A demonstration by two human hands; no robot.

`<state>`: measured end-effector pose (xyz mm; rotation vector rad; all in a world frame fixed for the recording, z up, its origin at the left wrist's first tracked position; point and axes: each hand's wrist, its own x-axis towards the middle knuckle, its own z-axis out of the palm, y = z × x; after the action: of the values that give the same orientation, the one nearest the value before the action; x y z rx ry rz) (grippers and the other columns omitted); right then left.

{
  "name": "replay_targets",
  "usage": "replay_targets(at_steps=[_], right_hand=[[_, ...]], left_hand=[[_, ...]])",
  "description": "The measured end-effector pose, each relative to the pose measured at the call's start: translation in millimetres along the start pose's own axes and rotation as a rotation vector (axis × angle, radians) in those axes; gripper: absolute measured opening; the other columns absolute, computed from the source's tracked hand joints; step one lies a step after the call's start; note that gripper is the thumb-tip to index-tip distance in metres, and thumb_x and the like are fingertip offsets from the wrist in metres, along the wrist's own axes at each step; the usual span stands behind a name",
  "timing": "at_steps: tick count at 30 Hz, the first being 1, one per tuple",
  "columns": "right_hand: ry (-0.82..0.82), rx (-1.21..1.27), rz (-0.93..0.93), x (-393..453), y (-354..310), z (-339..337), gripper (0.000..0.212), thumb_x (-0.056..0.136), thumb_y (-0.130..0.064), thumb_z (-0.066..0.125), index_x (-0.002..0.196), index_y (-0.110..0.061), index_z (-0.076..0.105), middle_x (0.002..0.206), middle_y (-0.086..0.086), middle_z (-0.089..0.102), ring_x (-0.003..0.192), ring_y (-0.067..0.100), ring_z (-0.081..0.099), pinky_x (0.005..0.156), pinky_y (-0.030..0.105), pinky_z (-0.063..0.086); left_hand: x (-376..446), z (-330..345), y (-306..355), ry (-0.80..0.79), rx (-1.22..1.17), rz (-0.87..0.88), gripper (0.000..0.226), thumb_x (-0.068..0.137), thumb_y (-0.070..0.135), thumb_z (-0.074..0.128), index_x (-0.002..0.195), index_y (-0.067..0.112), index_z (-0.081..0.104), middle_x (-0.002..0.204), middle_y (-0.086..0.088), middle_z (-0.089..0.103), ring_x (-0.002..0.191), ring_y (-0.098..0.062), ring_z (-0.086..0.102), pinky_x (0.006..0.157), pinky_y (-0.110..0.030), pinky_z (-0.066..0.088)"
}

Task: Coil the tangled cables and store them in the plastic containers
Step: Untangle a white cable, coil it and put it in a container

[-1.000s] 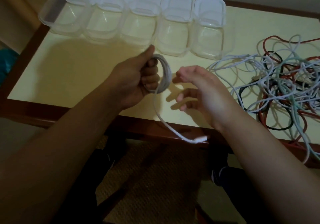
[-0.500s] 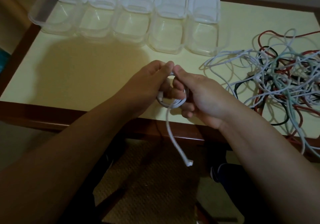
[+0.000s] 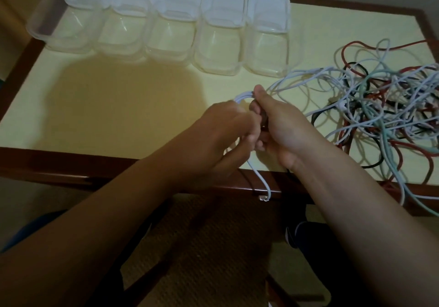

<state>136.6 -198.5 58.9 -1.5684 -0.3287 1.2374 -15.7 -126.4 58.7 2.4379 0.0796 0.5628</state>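
Currently both the left hand (image 3: 223,131) and right hand (image 3: 282,131) clutch the white cable coil (image 3: 243,97) above the table's (image 3: 118,107) near edge, so best keep the loops pinched, wrap the dangling tail (image 3: 262,183) around them, then drop into a plastic container (image 3: 266,43).

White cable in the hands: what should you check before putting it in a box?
1. Both hands hold the coil: left hand and right hand grip the white cable: ok.
2. Loose end tucked in: the tail hangs over the table edge: not ok.
3. Boxes open: ok.
4. Boxes hold nothing yet: ok.
5. Coil free of the cable pile: cannot tell.
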Motion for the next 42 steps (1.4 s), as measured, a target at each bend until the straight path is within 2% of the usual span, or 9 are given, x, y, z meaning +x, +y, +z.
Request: replay_targets(at_steps=[4,8,11,14,19,29,35,38,42], right_hand=[[-0.009,0.031,0.021,3.1,2.3,-2.1,0.051,0.11,-0.048,0.044,0.067,-0.021,0.044,0.052,-0.005,0.045,0.047,0.018,0.031,0.047,0.029,0.025],[-0.042,0.065,0.026,5.1,5.0,-3.0,0.051,0.109,-0.048,0.045,0.066,-0.02,0.045,0.054,-0.006,0.044,0.048,0.015,0.028,0.052,0.032,0.016],[-0.126,0.045,0.024,5.3,9.6,-0.8,0.052,0.11,-0.045,0.046,0.067,-0.017,0.047,0.052,0.0,0.046,0.049,0.016,0.034,0.046,0.028,0.021],[-0.223,-0.001,0.021,5.4,12.7,1.1,0.048,0.109,-0.047,0.044,0.07,-0.02,0.043,0.061,0.0,0.038,0.052,0.016,0.023,0.037,0.021,0.021],[-0.258,-0.132,-0.049,1.8,9.1,5.5,0.047,0.11,-0.046,0.043,0.071,-0.02,0.042,0.061,-0.002,0.035,0.052,0.017,0.027,0.039,0.025,0.022],[-0.165,-0.284,-0.226,-6.7,5.3,12.9,0.049,0.111,-0.043,0.04,0.068,-0.02,0.043,0.058,0.001,0.043,0.046,0.015,0.029,0.044,0.023,0.024],[-0.06,-0.313,-0.232,-8.5,3.0,10.9,0.036,0.111,-0.041,0.041,0.086,-0.016,0.049,0.056,-0.003,0.047,0.042,0.01,0.035,0.041,0.019,0.028],[-0.065,-0.309,-0.192,-10.5,1.3,9.0,0.033,0.109,-0.045,0.044,0.088,-0.02,0.047,0.055,-0.005,0.047,0.044,0.011,0.035,0.044,0.023,0.028],[-0.142,-0.326,-0.128,-13.2,1.3,7.9,0.033,0.11,-0.044,0.044,0.089,-0.02,0.046,0.054,-0.004,0.047,0.041,0.012,0.035,0.043,0.023,0.027]], left_hand=[[-5.0,-5.6,-4.5,-0.139,0.16,0.009,0.035,0.073,0.008,0.059,0.101,0.023,0.072,0.101,0.013,0.066,0.119,-0.022,0.054,0.107,-0.04,0.028],[-6.9,-1.3,-4.8,-0.051,0.196,0.03,0.015,0.09,0.037,0.074,0.086,0.024,0.069,0.091,0.016,0.064,0.109,-0.017,0.056,0.099,-0.036,0.032],[-2.8,-4.6,2.5,0.051,-0.238,-0.183,0.024,0.105,0.024,0.056,0.086,0.011,0.065,0.083,0.006,0.066,0.086,-0.016,0.062,0.083,-0.032,0.045],[5.0,-11.2,-3.3,0.326,-0.751,-0.494,0.028,0.111,0.013,0.038,0.092,0.007,0.058,0.07,-0.003,0.067,0.068,-0.017,0.064,0.069,-0.026,0.049],[7.3,-16.4,-29.3,0.645,-1.049,-0.919,0.026,0.11,0.018,0.037,0.093,0.008,0.054,0.055,-0.002,0.044,0.054,-0.021,0.05,0.057,-0.031,0.048],[2.6,-12.2,-27.1,0.194,-0.795,-1.219,0.02,0.103,0.008,0.048,0.102,0.011,0.068,0.053,0.001,0.043,0.038,-0.01,0.046,0.038,-0.019,0.033],[3.5,-11.6,-29.9,0.222,-0.847,-1.161,0.02,0.101,0.004,0.048,0.102,0.0,0.067,0.07,-0.008,0.055,0.044,-0.012,0.051,0.038,-0.017,0.03],[1.9,-10.8,-31.4,0.171,-0.947,-1.139,0.028,0.099,0.008,0.048,0.097,0.002,0.075,0.08,-0.011,0.064,0.059,-0.017,0.057,0.047,-0.023,0.045],[0.7,-10.2,-33.6,0.119,-1.125,-1.092,0.031,0.095,0.007,0.044,0.105,-0.004,0.072,0.108,-0.024,0.063,0.1,-0.035,0.058,0.095,-0.046,0.05]])
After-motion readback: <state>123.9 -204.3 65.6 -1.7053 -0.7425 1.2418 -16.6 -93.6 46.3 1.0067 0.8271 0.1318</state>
